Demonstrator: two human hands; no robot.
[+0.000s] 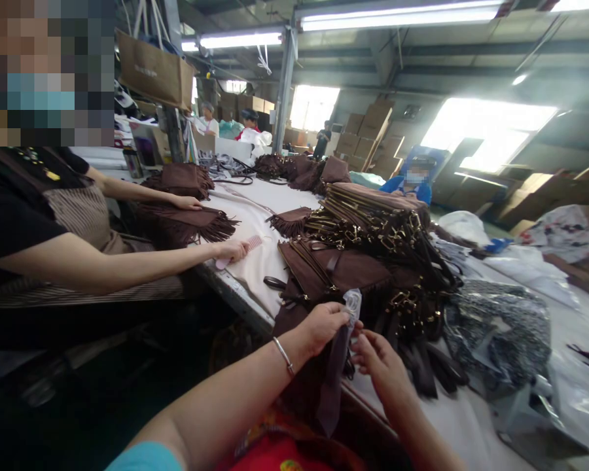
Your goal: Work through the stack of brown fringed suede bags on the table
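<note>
Near the table edge, my left hand [326, 326] pinches the upper part of a long dark strap in a clear plastic sleeve [334, 386]. The sleeve hangs down, its top bunched above my fingers. My right hand [383, 366] is at its right side, fingers bent, with the fingertips closed at the sleeve's edge. Just beyond lies a brown bag with gold zips [336, 271]. A tall stack of similar brown bags [373, 209] with gold clasps stands behind it, and dark straps [429, 366] trail off its front.
At the left, a co-worker's hand [233, 250] holds a pink comb [254, 243]; the other rests on a fringed brown bag [191, 222]. Crumpled clear plastic [498, 330] lies to the right on the white table [252, 275]. Cartons [368, 134] are piled at the back.
</note>
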